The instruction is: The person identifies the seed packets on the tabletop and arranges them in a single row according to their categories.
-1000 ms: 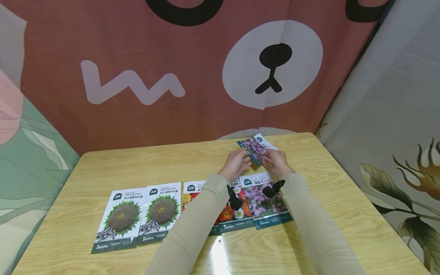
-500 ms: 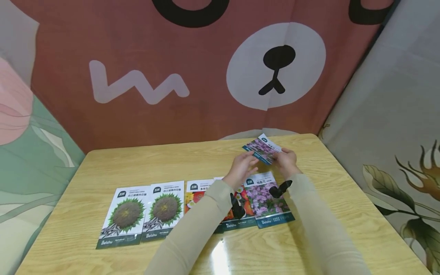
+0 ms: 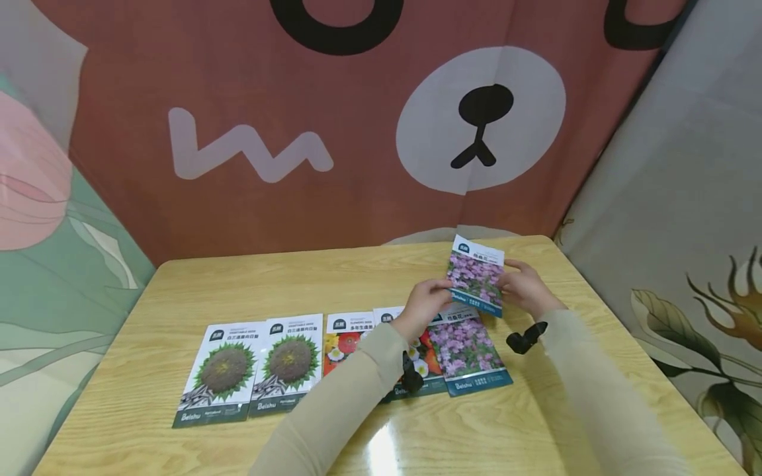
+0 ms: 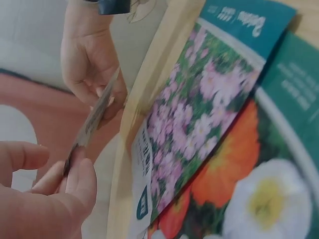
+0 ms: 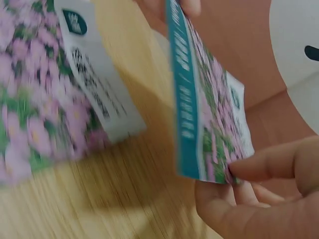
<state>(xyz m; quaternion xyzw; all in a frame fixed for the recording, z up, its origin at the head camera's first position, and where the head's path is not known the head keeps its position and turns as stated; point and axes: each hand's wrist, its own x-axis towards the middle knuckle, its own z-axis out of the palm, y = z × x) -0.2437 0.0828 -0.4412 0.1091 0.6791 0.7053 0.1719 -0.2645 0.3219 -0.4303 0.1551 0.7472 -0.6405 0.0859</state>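
Observation:
Above the back right of the table, both hands hold a seed packet [image 3: 476, 274] printed with pink-purple flowers, its front tilted up toward the head camera. My left hand [image 3: 424, 307] pinches its lower left corner; the left wrist view shows the packet [image 4: 92, 119] edge-on between thumb and fingers. On the right edge, my right hand [image 3: 526, 291] grips with the thumb on the printed front [image 5: 214, 109] and fingers behind. A matching pink-flower packet [image 3: 467, 350] lies below, at the right end of a row, partly overlapping a packet with orange and white flowers [image 4: 269, 199].
Two sunflower-head packets [image 3: 225, 373] lie at the left of the row. Beside them is a packet with mixed red and yellow flowers [image 3: 342, 344], partly hidden by the left sleeve [image 3: 339, 396]. A bear-print cloth [image 3: 268, 218] hangs behind the wooden table [image 3: 208, 284].
The held packet has turned from slanting to nearly upright in the head view and shifted right. My right hand has moved right along with it; the left hand now pinches its lower left corner.

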